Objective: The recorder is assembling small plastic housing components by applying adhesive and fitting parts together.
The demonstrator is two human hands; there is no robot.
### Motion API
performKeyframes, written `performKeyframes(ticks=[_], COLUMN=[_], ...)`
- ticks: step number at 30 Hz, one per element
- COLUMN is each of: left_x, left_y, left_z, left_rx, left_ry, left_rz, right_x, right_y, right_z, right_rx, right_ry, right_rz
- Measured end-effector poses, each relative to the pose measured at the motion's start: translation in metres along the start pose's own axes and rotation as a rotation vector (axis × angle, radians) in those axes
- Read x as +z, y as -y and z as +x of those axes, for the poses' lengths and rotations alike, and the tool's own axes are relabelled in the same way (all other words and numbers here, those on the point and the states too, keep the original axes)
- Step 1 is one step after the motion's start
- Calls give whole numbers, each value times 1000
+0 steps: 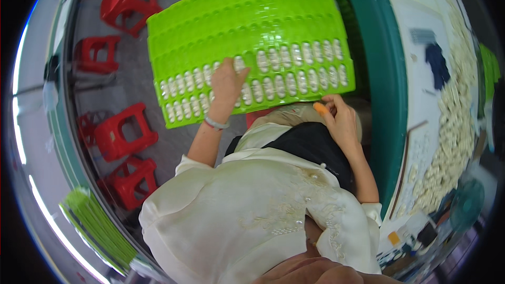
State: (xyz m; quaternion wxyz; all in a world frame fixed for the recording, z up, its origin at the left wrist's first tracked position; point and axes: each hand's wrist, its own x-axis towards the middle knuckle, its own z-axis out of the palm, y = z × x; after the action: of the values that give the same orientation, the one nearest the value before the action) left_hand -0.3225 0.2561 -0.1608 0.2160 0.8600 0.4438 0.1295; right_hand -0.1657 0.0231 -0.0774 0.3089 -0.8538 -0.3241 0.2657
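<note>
A bright green moulded tray (247, 16) with rows of oblong hollows lies before me. Its two nearest rows hold several white oblong pieces (291, 83); one hollow right of my left hand in the upper of these rows is bare. My left hand (226, 85) reaches over these rows, thumb and forefinger closed about one white oblong piece (239, 63). Beside the tray's near right edge, my right hand (342, 120) is closed with curled fingers and an orange finger cover (320, 109) on one digit. What lies inside that hand is hidden.
Red plastic stools (126, 132) stand on the grey floor at the left. Along the right runs a green-edged worktable (386, 73), with a long heap of pale pieces (447, 142) and a dark blue cloth (437, 66). More green trays (97, 226) are stacked at lower left.
</note>
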Motion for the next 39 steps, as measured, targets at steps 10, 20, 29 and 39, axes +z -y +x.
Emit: performKeyframes(ticks=[10, 20, 29, 39], left_x=[-21, 4, 24, -65], left_y=[-108, -417, -451, -409], left_z=[20, -103, -103, -13], left_rx=[312, 1815, 2077, 1740], left_ry=[207, 696, 854, 383], left_rz=[-218, -472, -1, -485], right_x=[-117, -208, -222, -181], right_y=[-31, -116, -154, -66], right_z=[-193, -263, -246, -264], right_rx=[380, 343, 161, -101], right_ry=[-766, -681, -571, -993], right_rz=[21, -370, -252, 198])
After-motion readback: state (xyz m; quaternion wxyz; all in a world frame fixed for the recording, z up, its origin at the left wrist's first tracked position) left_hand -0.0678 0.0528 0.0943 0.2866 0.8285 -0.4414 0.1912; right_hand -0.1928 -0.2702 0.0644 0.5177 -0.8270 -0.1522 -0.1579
